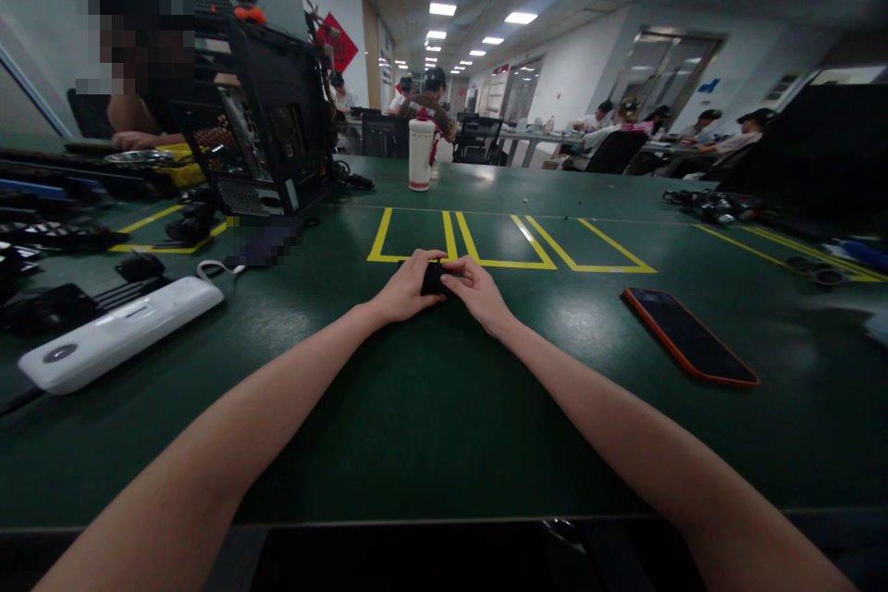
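In the middle of the green table (pixel 444 425), my two hands meet around a small black object (pixel 435 278). My left hand (pixel 408 287) wraps its fingers over the left side and top of it. From the right, my right hand (pixel 478 292) pinches the object's edge with thumb and fingertips. Much of the object is covered by my fingers, and its kind cannot be made out. Just beyond my hands lie rectangles of yellow tape (pixel 499 264) on the tabletop.
A white power strip (pixel 131 328) lies left, near cables. An orange-edged phone (pixel 690 338) lies right. Behind stand an open computer case (pixel 277 111) and a white cup (pixel 420 155). A black cable bundle (pixel 714 205) is at far right. Other people sit beyond the table.
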Available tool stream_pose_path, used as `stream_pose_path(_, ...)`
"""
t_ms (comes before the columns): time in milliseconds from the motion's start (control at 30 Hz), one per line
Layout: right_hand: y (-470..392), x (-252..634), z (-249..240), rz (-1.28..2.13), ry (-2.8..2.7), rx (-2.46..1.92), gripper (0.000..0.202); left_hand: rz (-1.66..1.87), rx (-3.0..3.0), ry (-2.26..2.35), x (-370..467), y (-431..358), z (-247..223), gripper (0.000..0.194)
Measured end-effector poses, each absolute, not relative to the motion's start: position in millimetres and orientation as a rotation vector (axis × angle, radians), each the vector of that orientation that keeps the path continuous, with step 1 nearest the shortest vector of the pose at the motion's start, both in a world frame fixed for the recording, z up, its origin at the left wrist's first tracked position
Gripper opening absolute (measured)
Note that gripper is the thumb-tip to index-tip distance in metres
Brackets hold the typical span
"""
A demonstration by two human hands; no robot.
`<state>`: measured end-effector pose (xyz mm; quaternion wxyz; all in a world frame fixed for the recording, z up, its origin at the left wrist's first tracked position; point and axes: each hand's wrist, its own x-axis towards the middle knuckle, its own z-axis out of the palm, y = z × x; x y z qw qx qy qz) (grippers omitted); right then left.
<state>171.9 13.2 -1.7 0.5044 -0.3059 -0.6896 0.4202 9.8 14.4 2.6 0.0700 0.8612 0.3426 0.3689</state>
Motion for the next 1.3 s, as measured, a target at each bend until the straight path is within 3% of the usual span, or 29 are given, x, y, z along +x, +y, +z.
stream_pose_path(167,20.2,172.8,-7.6,1.024,-1.687,-0.784,0.03,1.13,2.587,1.004,9.7,15.9,1.2,0.061)
stream_pose_path(400,16.1,173.8,-4.8,1.139,-1.659,-0.69,0.024,1.113,2.593,1.026,8.5,14.8,1.7,0.061)
stream_pose_path(633,14.5,170.2,-1.8,1.05,-1.639,-0.722,0.017,1.121,2.607,1.018,8.4,14.4,2.3,0.062)
stream_pose_path(867,16.3,171.8,-4.7,1.104,-1.649,-0.79,0.032,1.121,2.601,1.006,8.2,14.8,1.8,0.06)
stream_pose_path(1300,14.2,170.2,-4.1,1.037,-1.657,-0.708,0.019,1.114,2.606,1.025,9.0,15.9,1.9,0.061)
